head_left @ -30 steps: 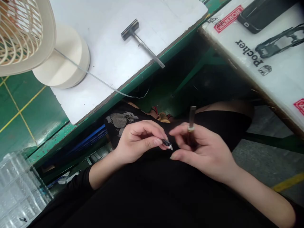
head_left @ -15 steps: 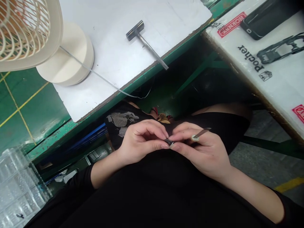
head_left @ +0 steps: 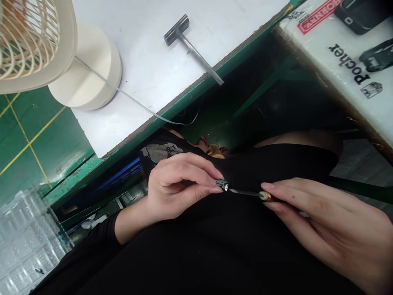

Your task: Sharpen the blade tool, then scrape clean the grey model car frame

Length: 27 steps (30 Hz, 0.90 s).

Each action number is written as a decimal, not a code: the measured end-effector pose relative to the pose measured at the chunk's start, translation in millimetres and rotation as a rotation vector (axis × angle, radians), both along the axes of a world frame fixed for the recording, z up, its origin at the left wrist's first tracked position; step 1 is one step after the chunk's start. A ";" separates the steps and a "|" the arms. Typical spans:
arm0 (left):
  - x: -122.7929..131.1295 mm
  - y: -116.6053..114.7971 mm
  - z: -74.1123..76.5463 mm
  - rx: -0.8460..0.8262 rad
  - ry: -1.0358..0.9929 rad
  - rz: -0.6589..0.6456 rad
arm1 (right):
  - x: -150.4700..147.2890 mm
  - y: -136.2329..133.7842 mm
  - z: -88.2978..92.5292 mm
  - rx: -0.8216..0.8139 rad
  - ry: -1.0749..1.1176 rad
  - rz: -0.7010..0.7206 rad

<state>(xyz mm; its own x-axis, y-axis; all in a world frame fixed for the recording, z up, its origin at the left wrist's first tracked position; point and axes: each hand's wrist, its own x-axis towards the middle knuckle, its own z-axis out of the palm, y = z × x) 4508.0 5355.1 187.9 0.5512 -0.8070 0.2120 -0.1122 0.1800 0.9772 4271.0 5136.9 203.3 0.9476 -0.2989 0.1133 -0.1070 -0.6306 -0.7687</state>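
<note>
My left hand [head_left: 179,188] pinches a tiny dark part with a bright metal end [head_left: 222,185] between thumb and forefinger. My right hand [head_left: 331,223] grips a slim precision tool, probably a small screwdriver, by its gold-coloured collar [head_left: 264,196]. Its thin dark shaft [head_left: 245,192] runs level to the left, and its tip reaches the tiny part. The fingers of my right hand hide the tool's handle. Both hands are held over dark cloth.
A white-topped bench carries a T-handled metal hex key [head_left: 184,41] and a cream fan [head_left: 37,45] with a cable. A clear compartment tray [head_left: 30,241] sits lower left on a green mat. At upper right, a phone [head_left: 359,10] lies on a printed white box [head_left: 344,61].
My right hand has moved to the right. Its tool has swung down to lie level, with the tip now at the tiny part. My left hand still pinches that part.
</note>
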 end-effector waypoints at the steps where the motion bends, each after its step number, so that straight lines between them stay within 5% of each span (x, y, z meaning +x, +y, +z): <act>1: -0.7 -0.2 0.2 -0.005 0.002 0.002 | 0.2 3.0 3.2 0.005 0.010 -0.031; 15: -16.1 -0.3 -14.4 -0.011 0.395 0.103 | 8.4 3.4 -4.6 -0.137 -0.008 -0.019; 27: -19.9 -1.5 -20.0 0.011 0.482 0.138 | 10.8 -2.6 7.0 -0.305 0.031 0.089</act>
